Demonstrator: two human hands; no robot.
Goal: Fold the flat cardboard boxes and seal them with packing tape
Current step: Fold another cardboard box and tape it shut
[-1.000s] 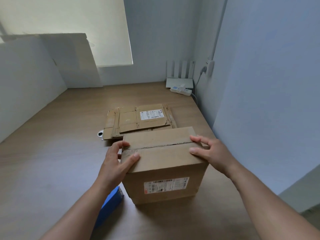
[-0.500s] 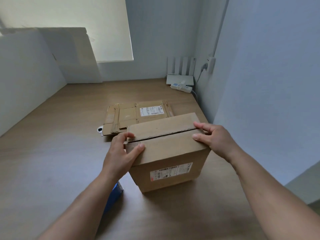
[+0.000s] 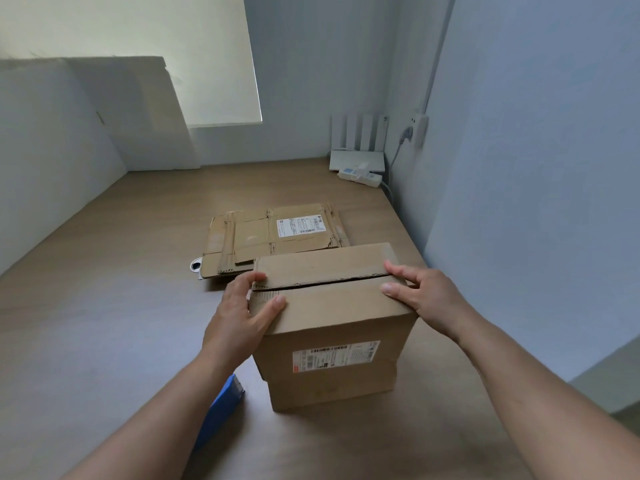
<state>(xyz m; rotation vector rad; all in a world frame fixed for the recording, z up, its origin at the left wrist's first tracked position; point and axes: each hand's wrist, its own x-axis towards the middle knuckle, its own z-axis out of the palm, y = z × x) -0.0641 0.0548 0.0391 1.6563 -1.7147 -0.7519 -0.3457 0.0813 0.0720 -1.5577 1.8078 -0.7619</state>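
A folded brown cardboard box (image 3: 332,327) with a shipping label on its near face stands on the wooden table (image 3: 104,323). Its two top flaps are down, with a dark gap between them. My left hand (image 3: 242,313) grips the box's top left corner, thumb on the near flap. On the top right edge, my right hand (image 3: 422,296) presses both flaps with its fingers. Behind the box lies a flat cardboard box (image 3: 273,237) with a white label. A roll of tape (image 3: 196,265) peeks out from under the flat box's left corner.
A blue object (image 3: 221,410) lies on the table under my left forearm. A white router (image 3: 358,150) and a power strip (image 3: 360,174) sit at the back right corner. A large cardboard sheet (image 3: 138,112) leans on the back wall. A wall runs close along the right.
The box has been tilted and then set back upright between my hands, and sits slightly farther right. Both hands have kept their hold on its top edges.
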